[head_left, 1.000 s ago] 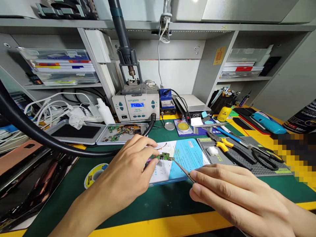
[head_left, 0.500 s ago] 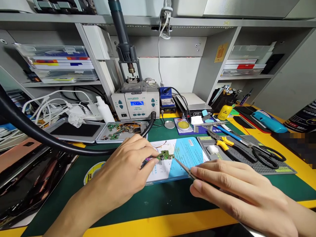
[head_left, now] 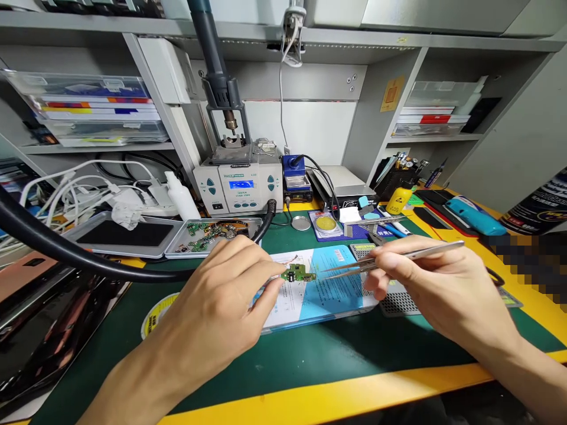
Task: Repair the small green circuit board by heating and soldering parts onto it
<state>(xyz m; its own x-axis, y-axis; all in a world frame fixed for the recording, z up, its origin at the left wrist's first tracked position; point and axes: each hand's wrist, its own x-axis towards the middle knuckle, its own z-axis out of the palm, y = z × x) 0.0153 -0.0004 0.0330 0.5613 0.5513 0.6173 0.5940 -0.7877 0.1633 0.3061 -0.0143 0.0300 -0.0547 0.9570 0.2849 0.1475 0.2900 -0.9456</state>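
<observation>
Two bare hands are held out over the green mat [head_left: 305, 366]. By the left hand [head_left: 230, 289], its thumb and fingertips pinched together, the green circuit board [head_left: 301, 273] is gripped at its left end only; were its far end pressed, the board could be tipped or twisted out of that narrow pinch. The slim metal tweezers [head_left: 425, 252] are clamped between the thumb and fingers of the right hand [head_left: 452, 295]. Their two tips are parted and pointed at the board's right end, just short of it — small parts could be scratched or knocked off if the points were jerked by a slip of the wrist.

The board is seen over a blue-and-white printed pad [head_left: 328, 304]; whether the two are touching cannot be told. If dropped, the board could be skidded off the smooth cover. Beyond, a black hose [head_left: 110, 262] is partly hidden by the left hand and could be snagged if that hand were swung outward. Behind it, loose boards are heaped in a shallow tray [head_left: 181, 255], where a stray fragment could be lost. Farthest back, the hot-air station [head_left: 248, 200] could be tugged — by that same hose.
</observation>
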